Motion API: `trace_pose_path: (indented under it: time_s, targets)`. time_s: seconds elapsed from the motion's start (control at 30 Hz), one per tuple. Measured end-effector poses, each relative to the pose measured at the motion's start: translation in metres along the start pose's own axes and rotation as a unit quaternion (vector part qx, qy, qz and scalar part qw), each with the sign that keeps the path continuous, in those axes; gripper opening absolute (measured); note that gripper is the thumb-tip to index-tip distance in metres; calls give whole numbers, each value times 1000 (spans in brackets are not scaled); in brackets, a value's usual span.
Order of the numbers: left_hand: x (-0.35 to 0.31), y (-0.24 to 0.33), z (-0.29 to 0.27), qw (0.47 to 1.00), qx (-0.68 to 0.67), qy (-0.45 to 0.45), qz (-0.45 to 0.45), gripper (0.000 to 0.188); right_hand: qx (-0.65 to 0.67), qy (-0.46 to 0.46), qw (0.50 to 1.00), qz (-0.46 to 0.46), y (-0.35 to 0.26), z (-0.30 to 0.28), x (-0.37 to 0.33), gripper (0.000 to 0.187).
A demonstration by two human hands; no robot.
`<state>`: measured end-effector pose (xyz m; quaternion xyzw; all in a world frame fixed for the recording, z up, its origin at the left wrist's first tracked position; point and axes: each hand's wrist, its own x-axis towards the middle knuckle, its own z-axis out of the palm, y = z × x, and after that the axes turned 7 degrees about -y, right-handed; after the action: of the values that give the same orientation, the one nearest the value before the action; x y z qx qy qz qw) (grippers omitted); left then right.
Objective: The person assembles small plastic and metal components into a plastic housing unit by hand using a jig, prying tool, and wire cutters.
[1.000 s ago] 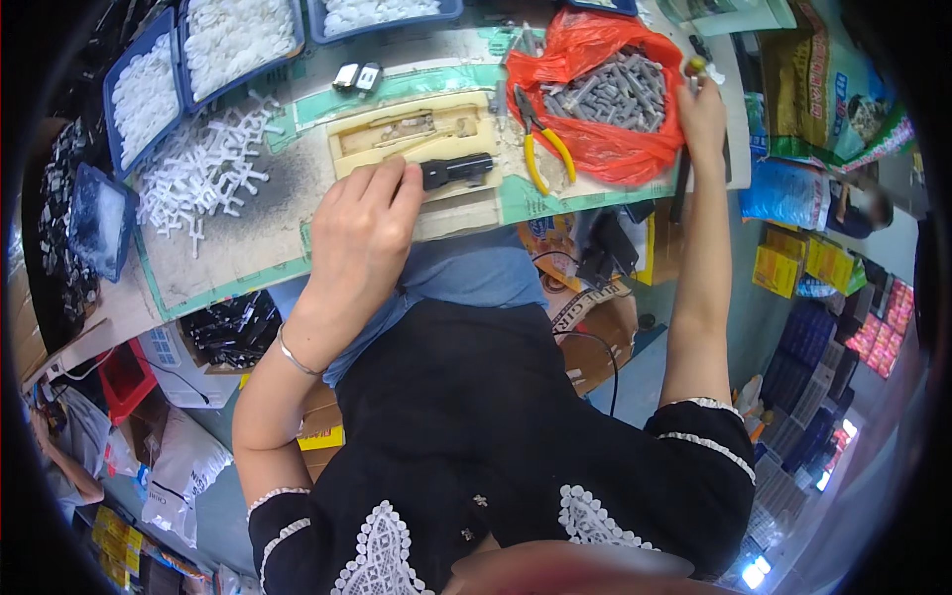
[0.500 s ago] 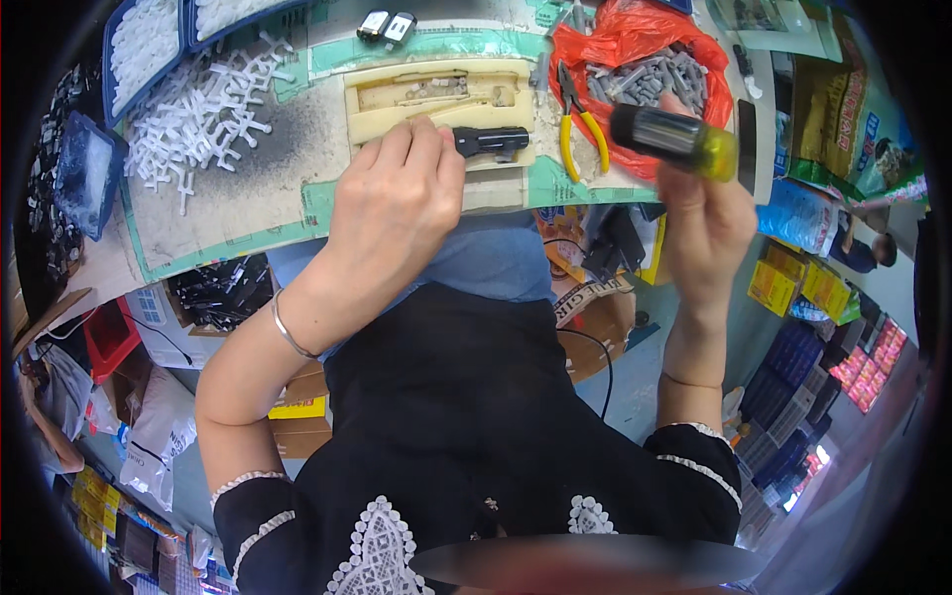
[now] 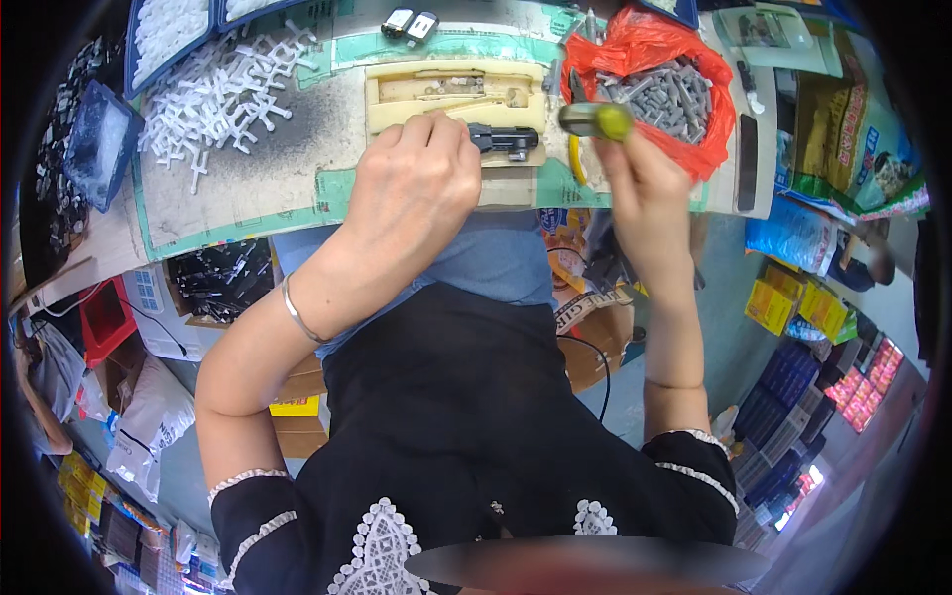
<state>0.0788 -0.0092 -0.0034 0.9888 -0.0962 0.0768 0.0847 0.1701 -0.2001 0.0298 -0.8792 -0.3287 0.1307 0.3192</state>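
My left hand [image 3: 416,178] is closed with its fingertips at the left end of a black part [image 3: 511,141], whose other end shows detailed fittings. This part lies in the front groove of a cream-coloured block fixture [image 3: 392,117]. What the fingertips pinch is partly hidden behind my knuckles. To the right, my right hand [image 3: 650,188] is closed round a dark cylindrical tool [image 3: 580,120] with a yellow-green end, held above the table; its exact kind is not clear. Yellow-handled pliers [image 3: 576,159] lie under it, mostly covered.
A red plastic bag [image 3: 635,40] holds many grey cylindrical pieces [image 3: 674,99]. White branched plastic pieces [image 3: 223,99] lie heaped at left, near blue trays [image 3: 132,50] and a blue bin [image 3: 99,149]. Two small black pieces [image 3: 409,27] sit behind the fixture.
My right hand has swung left with the dark tool, toward the fixture and over the pliers. The tool's yellow end is now turned more toward me. My left hand stays at the black part.
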Motion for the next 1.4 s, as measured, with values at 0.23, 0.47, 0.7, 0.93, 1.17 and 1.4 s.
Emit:
trace_pose_path:
  time_s: [0.23, 0.47, 0.7, 0.93, 1.17, 1.4]
  targets:
    - [-5, 0, 14, 995, 34, 87, 22, 12, 12, -20, 991, -135, -18, 6, 1, 21]
    - [-4, 3, 13, 993, 81, 71, 37, 18, -94, -93, 987, -93, -3, 19, -4, 27]
    - [-8, 8, 18, 985, 146, 75, 44, 18, -87, -76, 989, -89, -4, 24, -4, 26]
    - [-9, 11, 18, 985, 150, 76, 34, 19, -26, -5, 994, -107, -2, 22, -5, 30]
    - [-12, 8, 13, 994, 96, 46, -1, 32, 113, 87, 990, -25, 1, 8, -8, 23]
    - [-12, 8, 11, 993, -42, 96, -59, 28, 71, 25, 996, 49, 0, 3, -9, 21]
